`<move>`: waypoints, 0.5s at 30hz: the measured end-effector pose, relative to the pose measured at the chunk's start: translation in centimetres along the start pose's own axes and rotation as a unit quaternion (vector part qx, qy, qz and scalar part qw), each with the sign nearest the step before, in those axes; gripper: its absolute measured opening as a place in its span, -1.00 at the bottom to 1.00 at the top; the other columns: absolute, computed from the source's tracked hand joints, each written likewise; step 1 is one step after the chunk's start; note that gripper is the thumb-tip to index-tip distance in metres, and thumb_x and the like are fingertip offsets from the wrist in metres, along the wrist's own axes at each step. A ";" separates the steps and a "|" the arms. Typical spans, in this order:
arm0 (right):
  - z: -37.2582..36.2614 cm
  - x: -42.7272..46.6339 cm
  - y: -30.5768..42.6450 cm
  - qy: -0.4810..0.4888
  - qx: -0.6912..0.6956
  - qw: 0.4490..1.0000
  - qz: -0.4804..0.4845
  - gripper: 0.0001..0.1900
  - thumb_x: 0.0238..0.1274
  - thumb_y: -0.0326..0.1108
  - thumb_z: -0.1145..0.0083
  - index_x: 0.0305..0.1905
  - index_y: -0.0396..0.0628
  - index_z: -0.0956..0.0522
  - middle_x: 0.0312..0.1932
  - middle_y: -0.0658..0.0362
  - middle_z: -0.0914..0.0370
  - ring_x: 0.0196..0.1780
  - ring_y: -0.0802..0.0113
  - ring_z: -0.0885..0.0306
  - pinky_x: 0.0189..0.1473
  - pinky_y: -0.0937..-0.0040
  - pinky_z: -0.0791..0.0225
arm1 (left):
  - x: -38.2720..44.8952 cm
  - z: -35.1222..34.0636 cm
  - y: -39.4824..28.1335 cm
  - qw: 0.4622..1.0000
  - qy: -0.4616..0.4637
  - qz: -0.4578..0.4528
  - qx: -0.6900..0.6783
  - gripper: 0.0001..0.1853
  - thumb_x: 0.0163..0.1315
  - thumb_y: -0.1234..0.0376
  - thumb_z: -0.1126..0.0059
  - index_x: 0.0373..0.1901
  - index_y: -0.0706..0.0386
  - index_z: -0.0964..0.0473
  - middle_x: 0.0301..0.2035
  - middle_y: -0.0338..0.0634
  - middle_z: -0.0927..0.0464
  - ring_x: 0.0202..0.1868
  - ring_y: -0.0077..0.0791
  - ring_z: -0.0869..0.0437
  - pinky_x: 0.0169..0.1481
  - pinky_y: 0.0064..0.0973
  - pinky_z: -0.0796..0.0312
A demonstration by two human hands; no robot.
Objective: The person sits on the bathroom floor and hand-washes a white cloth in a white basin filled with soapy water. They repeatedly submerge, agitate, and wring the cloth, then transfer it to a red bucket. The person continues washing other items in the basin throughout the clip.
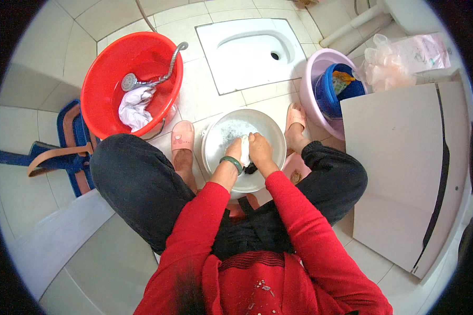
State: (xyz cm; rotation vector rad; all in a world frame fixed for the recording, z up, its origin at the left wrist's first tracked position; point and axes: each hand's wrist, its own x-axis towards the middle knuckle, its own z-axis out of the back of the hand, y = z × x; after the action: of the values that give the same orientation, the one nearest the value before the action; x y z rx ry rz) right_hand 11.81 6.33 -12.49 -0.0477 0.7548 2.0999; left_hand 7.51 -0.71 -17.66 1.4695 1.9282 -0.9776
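Note:
Between my knees stands a round metal basin point(216, 157) holding soapy water. My left hand point(234, 151), with a green bangle point(232, 162) at the wrist, and my right hand point(259, 149) meet above the water. Both are closed on a bunched white cloth point(245, 151), which shows between them. A dark cloth-like thing point(250, 169) lies in the basin just below the hands. The undersides of both hands are hidden.
A red tub point(96, 75) at upper left holds a shower head point(129, 82) and whitish cloth point(135, 108). Beyond the basin is a squat toilet point(244, 75). A lilac basin point(308, 75) with a blue bucket point(323, 94) and a white cabinet point(394, 157) stand right. Blue dustpans lie left.

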 end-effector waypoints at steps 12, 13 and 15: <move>6.9 -4.8 -0.3 0.243 0.390 0.888 -0.007 -0.69 0.13 -0.26 -0.13 -0.14 -0.27 -0.42 -0.35 0.05 -0.52 -0.35 0.36 -0.50 -0.32 0.47 -0.37 | -0.3 0.0 -2.8 0.983 -0.096 -0.141 -0.068 -0.61 0.09 0.46 -0.07 -0.01 0.21 -0.27 -0.27 -0.03 -0.44 -0.27 -0.18 -0.56 -0.23 -0.20 -0.48; 6.6 -4.4 -0.2 0.235 0.478 0.844 -0.058 -0.73 0.14 -0.31 -0.11 -0.12 -0.25 -0.41 -0.34 0.07 -0.52 -0.36 0.38 -0.51 -0.33 0.49 -0.38 | -0.2 0.1 -2.7 0.985 -0.080 -0.145 -0.054 -0.63 0.09 0.45 -0.06 -0.03 0.20 -0.29 -0.29 -0.03 -0.45 -0.28 -0.18 -0.56 -0.23 -0.21 -0.48; 5.9 -3.7 0.1 0.163 0.547 0.813 -0.113 -0.71 0.15 -0.40 -0.06 -0.04 -0.23 -0.34 -0.26 0.05 -0.50 -0.33 0.40 -0.51 -0.35 0.48 -0.41 | 0.3 0.4 -2.4 0.984 -0.050 -0.168 -0.039 -0.68 0.10 0.42 -0.04 -0.07 0.19 -0.33 -0.32 -0.03 -0.45 -0.30 -0.19 -0.56 -0.23 -0.21 -0.48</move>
State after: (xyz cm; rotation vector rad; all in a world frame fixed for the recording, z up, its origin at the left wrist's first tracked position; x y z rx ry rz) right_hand 15.41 6.69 -6.57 0.1318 1.9569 1.1771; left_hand 5.07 -1.20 -17.54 1.0495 2.1546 -1.0828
